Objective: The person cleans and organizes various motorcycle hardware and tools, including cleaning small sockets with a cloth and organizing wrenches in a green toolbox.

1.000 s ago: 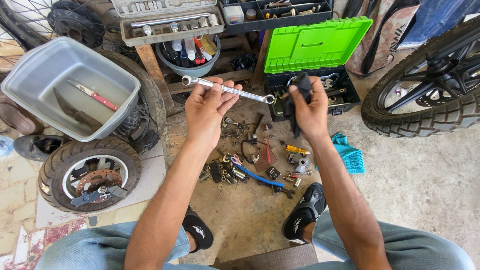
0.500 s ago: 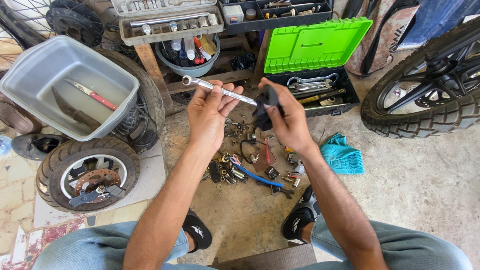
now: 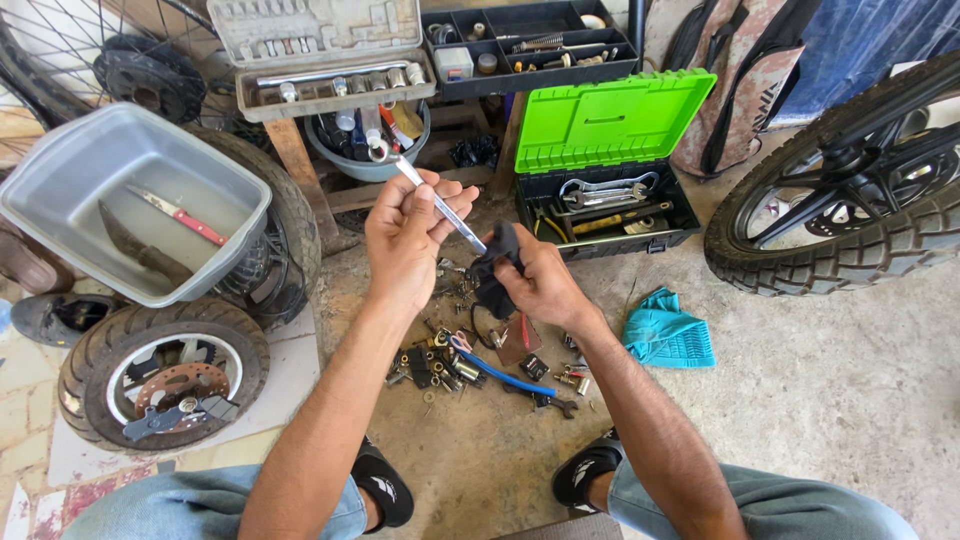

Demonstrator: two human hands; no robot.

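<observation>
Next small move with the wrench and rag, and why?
Probably slide the black rag up the wrench toward its ring end. The left hand pinches the shaft mid-length, the right hand has the rag wrapped only around the lower end, and the upper shaft is uncovered.

toolbox (image 3: 600,205): open on floor, wrenches inside | parts tray (image 3: 530,40): behind toolbox | socket case (image 3: 325,60): left of toolbox | tub (image 3: 60,190): far left of toolbox, on a tyre (image 3: 290,220), knife (image 3: 180,215) in it | small-parts heap (image 3: 480,365): before toolbox | cloth (image 3: 668,332): before toolbox, right of heap | wheel (image 3: 850,200): right of toolbox
</observation>
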